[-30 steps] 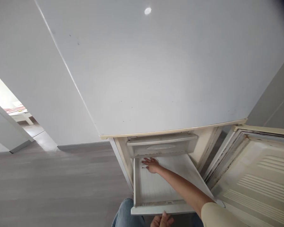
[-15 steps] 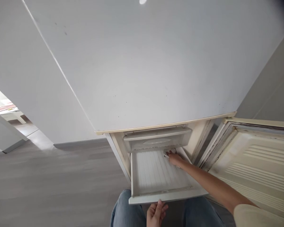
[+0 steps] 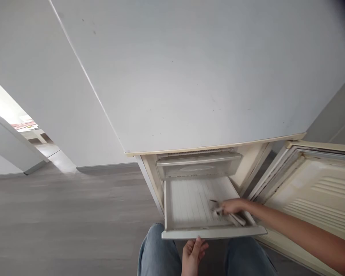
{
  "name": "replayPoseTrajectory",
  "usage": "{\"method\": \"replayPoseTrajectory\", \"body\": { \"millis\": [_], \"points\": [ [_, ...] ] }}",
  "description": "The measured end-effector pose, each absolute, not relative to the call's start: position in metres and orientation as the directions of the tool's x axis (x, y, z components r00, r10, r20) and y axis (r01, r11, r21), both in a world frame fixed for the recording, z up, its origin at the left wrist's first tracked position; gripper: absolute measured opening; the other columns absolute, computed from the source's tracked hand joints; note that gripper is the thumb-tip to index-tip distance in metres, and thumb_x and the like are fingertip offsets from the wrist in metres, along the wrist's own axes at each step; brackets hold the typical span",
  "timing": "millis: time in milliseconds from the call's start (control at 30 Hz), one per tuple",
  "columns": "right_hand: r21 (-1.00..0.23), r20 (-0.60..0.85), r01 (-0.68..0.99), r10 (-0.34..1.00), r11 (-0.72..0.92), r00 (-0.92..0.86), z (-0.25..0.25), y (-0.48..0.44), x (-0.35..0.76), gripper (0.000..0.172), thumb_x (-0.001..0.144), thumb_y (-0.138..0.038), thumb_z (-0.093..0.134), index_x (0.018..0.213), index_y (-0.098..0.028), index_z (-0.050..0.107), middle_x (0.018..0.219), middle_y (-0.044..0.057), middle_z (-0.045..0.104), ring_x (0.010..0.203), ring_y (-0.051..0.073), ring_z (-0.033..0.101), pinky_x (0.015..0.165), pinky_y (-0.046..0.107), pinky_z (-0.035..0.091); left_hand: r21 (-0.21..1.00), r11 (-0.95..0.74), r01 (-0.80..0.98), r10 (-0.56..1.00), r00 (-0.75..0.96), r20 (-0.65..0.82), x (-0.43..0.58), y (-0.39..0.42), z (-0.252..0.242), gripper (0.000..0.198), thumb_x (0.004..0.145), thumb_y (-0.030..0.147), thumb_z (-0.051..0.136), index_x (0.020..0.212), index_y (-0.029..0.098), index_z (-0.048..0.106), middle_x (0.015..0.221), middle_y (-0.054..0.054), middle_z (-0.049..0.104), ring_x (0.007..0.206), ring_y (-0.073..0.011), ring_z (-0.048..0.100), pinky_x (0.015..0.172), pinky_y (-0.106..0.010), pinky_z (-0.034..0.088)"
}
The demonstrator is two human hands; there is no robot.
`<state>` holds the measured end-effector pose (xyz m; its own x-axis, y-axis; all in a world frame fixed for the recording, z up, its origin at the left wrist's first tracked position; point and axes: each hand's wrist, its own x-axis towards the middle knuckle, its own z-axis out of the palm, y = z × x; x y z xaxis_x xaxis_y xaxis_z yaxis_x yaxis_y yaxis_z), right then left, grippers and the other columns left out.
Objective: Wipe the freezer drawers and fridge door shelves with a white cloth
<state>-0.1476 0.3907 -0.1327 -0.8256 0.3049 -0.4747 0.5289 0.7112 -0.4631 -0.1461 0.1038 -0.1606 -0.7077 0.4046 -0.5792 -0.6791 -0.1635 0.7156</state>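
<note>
A white ribbed drawer (image 3: 212,232) is pulled out of the bottom compartment of a white fridge (image 3: 189,76). My right hand (image 3: 231,207) reaches into the drawer from the right, near its front right corner. It presses a small white wipe (image 3: 217,212) against the drawer floor. My left hand (image 3: 193,252) is just below the drawer's front lip, with thumb and fingertips on its underside. A second, closed drawer (image 3: 198,165) sits directly above the open one.
The lower fridge door (image 3: 319,191) stands open to the right, its ribbed inner face up. My knees in blue jeans (image 3: 158,257) are under the drawer. Grey wood floor (image 3: 60,214) spreads left, with a white wall and a doorway (image 3: 23,130) beyond.
My right hand has swept with the wipe from the drawer's back left, across to the back right, then forward to the front right. My left hand stays at the front lip.
</note>
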Motion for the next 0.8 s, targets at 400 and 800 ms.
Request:
{"method": "replayPoseTrajectory", "body": {
  "millis": [400, 800],
  "points": [
    [-0.517, -0.120, 0.136, 0.086, 0.845, -0.989, -0.168, 0.329, -0.237, 0.065, 0.080, -0.009, 0.034, 0.143, -0.024, 0.037, 0.153, 0.000, 0.025, 0.142, 0.017, 0.015, 0.113, 0.036, 0.018, 0.704, -0.158, -0.692, 0.458, -0.683, -0.569, -0.147, 0.100, -0.152, 0.041, 0.051, 0.051, 0.077, 0.064, 0.013, 0.068, 0.073, -0.008, 0.076, 0.075, -0.0169, 0.070, 0.059, -0.021, 0.044],
    [-0.637, -0.517, -0.037, -0.463, 0.770, -0.720, -0.168, 0.324, -0.178, 0.064, 0.075, -0.011, 0.049, 0.135, -0.032, 0.046, 0.152, -0.007, 0.020, 0.142, 0.017, 0.004, 0.115, 0.036, 0.009, 0.729, -0.136, -0.671, 0.396, -0.712, -0.580, -0.145, 0.104, -0.159, 0.049, 0.046, 0.056, 0.077, 0.065, 0.013, 0.068, 0.075, -0.010, 0.077, 0.080, -0.0222, 0.071, 0.060, -0.024, 0.044]
  ]
}}
